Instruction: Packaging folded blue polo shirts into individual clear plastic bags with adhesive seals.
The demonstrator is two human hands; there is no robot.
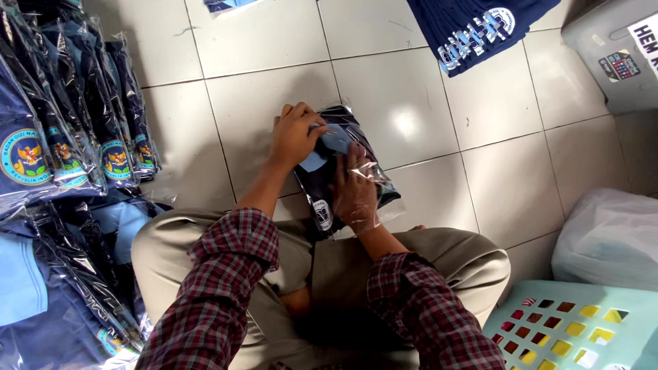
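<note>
folded navy shirt [327, 179] with a pale blue collar, half inside a clear plastic bag [375, 179], lying on the white tiled floor [404, 103] just in front of the seated person's knees. left hand [296, 135] curled over the far end of the shirt, fingers closed on the collar area and bag mouth. right hand [354, 192] flat and spread, apparently inside or under the film, pressing the fabric; whether it grips anything cannot be told. stack of bagged shirts [65, 144] at far left, unbagged navy shirts [473, 27] at top, pale green plastic stool [576, 329] and a filled white plastic bag [606, 240] at lower right. risks, as judged: the thin film may tear or bunch if the spread hand drags against it; the fold may slip and crease if the left hand's hold loosens; the bag mouth may catch on the collar.
</note>
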